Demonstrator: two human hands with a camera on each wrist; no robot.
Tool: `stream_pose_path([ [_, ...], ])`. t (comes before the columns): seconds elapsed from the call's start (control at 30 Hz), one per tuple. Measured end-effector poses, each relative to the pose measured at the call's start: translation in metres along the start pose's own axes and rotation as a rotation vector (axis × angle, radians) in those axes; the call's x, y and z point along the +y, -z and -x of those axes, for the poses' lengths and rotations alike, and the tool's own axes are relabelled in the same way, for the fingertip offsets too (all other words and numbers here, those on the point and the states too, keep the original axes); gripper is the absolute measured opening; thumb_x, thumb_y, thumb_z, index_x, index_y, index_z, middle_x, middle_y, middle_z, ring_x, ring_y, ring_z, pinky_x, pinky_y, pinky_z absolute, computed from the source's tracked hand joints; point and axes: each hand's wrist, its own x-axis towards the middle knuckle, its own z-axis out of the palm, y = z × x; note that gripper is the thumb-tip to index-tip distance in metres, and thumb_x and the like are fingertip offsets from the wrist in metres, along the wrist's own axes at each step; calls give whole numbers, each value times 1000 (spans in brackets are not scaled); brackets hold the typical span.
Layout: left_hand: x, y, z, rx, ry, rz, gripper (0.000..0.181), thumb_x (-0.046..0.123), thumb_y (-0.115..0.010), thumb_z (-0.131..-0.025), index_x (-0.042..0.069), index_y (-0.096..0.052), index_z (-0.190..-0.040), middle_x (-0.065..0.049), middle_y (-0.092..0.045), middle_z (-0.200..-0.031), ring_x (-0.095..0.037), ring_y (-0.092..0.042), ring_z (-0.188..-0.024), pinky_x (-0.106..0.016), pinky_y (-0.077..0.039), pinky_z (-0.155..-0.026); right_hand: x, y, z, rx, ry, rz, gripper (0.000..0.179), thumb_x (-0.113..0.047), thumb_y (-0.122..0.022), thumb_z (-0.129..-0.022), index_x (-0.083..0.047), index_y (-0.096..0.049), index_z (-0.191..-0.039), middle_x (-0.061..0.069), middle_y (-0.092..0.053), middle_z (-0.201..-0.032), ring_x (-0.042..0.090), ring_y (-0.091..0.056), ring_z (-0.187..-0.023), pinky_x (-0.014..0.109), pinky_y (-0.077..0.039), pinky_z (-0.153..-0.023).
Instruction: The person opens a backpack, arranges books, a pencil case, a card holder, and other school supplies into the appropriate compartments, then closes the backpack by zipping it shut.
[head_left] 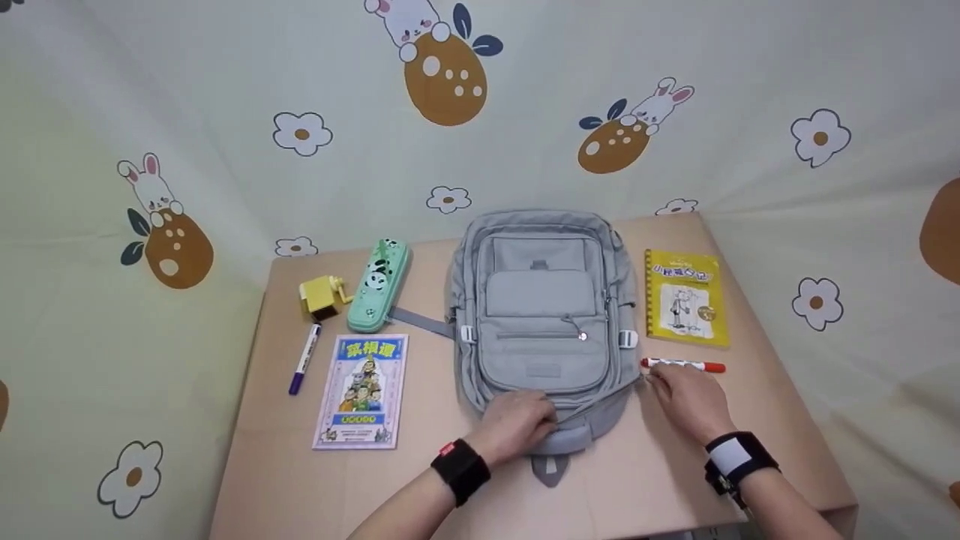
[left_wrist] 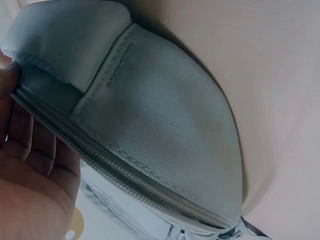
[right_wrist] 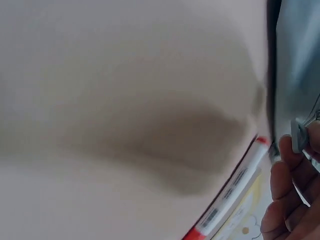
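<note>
A grey backpack [head_left: 541, 296] lies on its back on the table, its handle end toward the person. At the near edge my left hand [head_left: 517, 424] grips the fabric beside the zipper; in the left wrist view its thumb and fingers hold the zipper [left_wrist: 120, 172] edge. My right hand [head_left: 690, 401] is at the bag's right side, pinching a small zipper pull [right_wrist: 299, 136] between thumb and finger. A red-capped marker [head_left: 697, 367] lies just beyond the right hand. How far the zipper is undone is partly hidden by the left hand.
Left of the bag are a green panda pencil case [head_left: 367, 307], a yellow pencil sharpener [head_left: 321, 296], a purple marker [head_left: 305, 360] and a comic book [head_left: 361, 394]. A yellow spiral notebook [head_left: 684, 300] lies to the right. Patterned cloth [head_left: 525, 172] hangs behind the table [head_left: 285, 480].
</note>
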Motion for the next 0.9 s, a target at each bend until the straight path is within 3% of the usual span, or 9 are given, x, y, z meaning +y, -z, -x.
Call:
stream_pose_path([
  [0.23, -4, -1, 4, -33, 6, 35, 7, 32, -73, -94, 25, -74, -92, 15, -63, -85, -5, -59, -77, -23, -47, -68, 3, -3, -4, -23, 27, -22, 6, -17, -70, -97, -10, -71, -97, 5, -72, -92, 32, -68, -91, 52, -53, -82],
  [0.4, -4, 4, -2, -83, 30, 52, 8, 31, -73, -92, 24, -74, -90, 15, -60, -78, -5, -54, -70, -22, -44, -62, 1, -5, -7, -15, 17, -87, 12, -13, -71, -95, -7, -74, -105, 10, -74, -99, 34, -69, -95, 53, -53, -85],
  [0.53, 2, 8, -16, -116, 50, 36, 17, 39, -71, -92, 22, -76, -94, 14, -60, -78, -5, -55, -69, -24, -45, -60, 1, -4, -9, -10, 24, -91, 12, -13, -72, -95, -8, -74, -105, 9, -74, -99, 32, -68, -94, 51, -54, -84],
  [0.67, 18, 7, -40, -99, 57, -21, 25, 45, -69, -94, 22, -75, -100, 11, -64, -84, -9, -60, -74, -26, -48, -63, 0, -4, -8, 1, 18, -80, 7, -15, -72, -95, -10, -74, -100, 4, -73, -93, 28, -67, -90, 49, -54, -81],
  [0.77, 31, 1, -56, -90, 61, -62, 22, 44, -70, -93, 21, -72, -90, 10, -60, -78, -10, -56, -68, -27, -44, -57, -1, -6, -6, 9, 13, -79, 7, -16, -72, -95, -10, -74, -98, 4, -72, -93, 27, -67, -90, 49, -54, -80],
  [0.9, 41, -11, -67, -92, 60, -132, 27, 40, -72, -92, 21, -62, -75, 9, -54, -67, -11, -52, -59, -28, -38, -50, -2, -6, -5, 9, 10, -77, 7, -17, -73, -95, -11, -74, -99, 4, -72, -94, 27, -67, -91, 48, -54, -81],
])
